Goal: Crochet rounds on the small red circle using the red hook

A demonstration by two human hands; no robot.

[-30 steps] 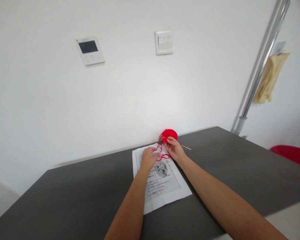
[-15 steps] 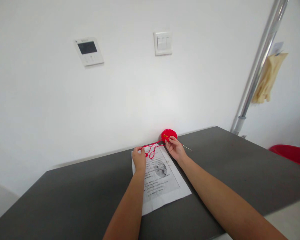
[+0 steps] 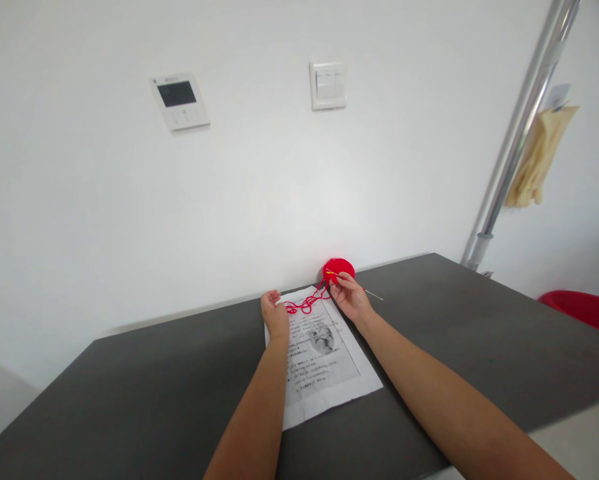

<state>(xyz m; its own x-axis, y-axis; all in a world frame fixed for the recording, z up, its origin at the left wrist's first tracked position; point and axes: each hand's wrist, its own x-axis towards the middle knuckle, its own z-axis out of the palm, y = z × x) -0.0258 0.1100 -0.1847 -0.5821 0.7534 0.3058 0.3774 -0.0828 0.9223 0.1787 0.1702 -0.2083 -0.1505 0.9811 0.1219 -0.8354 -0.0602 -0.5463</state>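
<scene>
Slim and metallic, a crochet hook [image 3: 373, 295] with a gold-coloured end is pinched in my right hand [image 3: 350, 296], in front of the ball of red yarn [image 3: 338, 267]. Loose red yarn [image 3: 306, 306] runs from the ball and lies in slack loops over the top of a printed sheet of paper [image 3: 329, 395]. My left hand [image 3: 276, 316] is at the sheet's upper left corner, fingers curved and apart from the thumb. The yarn's left end is close beside that thumb; whether they touch is hard to see.
The dark grey table [image 3: 179, 380] meets a white wall [image 3: 239, 200] at its back edge. On the wall are an intercom panel [image 3: 182, 103] and a light switch [image 3: 328, 87]. At the right stand a metal pole [image 3: 516, 147], hanging yellowish gloves [image 3: 542, 157] and a red basin [image 3: 582, 310].
My left hand has let go of the yarn and its fingers have opened. The strand stretched between my hands has dropped into slack loops on the paper. My right hand stays put.
</scene>
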